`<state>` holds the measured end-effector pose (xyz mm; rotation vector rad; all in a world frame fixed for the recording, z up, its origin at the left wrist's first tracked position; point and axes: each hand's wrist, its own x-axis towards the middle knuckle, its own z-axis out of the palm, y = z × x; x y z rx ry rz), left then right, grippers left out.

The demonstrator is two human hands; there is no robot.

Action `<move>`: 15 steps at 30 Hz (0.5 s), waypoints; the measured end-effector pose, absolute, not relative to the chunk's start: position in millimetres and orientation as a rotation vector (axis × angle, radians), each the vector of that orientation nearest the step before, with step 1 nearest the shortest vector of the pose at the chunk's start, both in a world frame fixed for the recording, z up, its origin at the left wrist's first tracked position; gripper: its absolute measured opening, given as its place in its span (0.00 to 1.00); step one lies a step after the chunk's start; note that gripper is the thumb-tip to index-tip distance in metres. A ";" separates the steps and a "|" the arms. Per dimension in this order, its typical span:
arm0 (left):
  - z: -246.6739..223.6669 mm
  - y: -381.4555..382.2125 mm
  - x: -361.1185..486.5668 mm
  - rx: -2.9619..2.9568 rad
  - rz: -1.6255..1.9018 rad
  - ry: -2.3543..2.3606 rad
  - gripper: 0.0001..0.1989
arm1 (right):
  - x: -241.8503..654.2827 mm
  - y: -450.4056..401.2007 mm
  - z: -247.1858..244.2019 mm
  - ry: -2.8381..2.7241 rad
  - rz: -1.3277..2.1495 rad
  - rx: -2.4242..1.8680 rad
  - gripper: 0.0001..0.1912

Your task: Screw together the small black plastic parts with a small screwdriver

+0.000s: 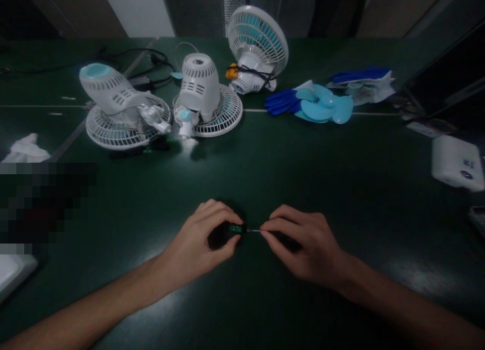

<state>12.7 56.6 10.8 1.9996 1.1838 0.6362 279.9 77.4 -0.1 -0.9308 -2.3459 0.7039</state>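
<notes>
Low in the centre of the head view, my left hand [212, 234] is closed around a small dark piece with a green face [236, 229], gripping it between thumb and fingers. A thin metal rod [253, 231] runs from the right end of this piece towards my right hand [299, 239]. My right thumb and fingertips pinch the rod's other end. Whether the rod is fixed to the green piece or only touches it, I cannot tell. Both hands are just above or resting on the dark green table [265, 173].
Two white fans [127, 107] [206, 95] lie grille-down at the back left. Another fan [257, 47] stands behind them. Light-blue fan blades [326, 105] lie by blue gloves [282, 102]. A white box [456, 162] sits at the right, crumpled white cloth [26, 149] at the left.
</notes>
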 end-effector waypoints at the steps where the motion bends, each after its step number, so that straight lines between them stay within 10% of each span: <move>1: 10.2 56.9 12.3 2.010 0.630 1.176 0.09 | 279.6 77.3 0.1 -2.372 0.693 -0.931 0.06; 15: 8.6 60.0 14.0 2.096 0.581 1.133 0.05 | 276.4 74.7 -2.7 -2.468 0.586 -0.876 0.07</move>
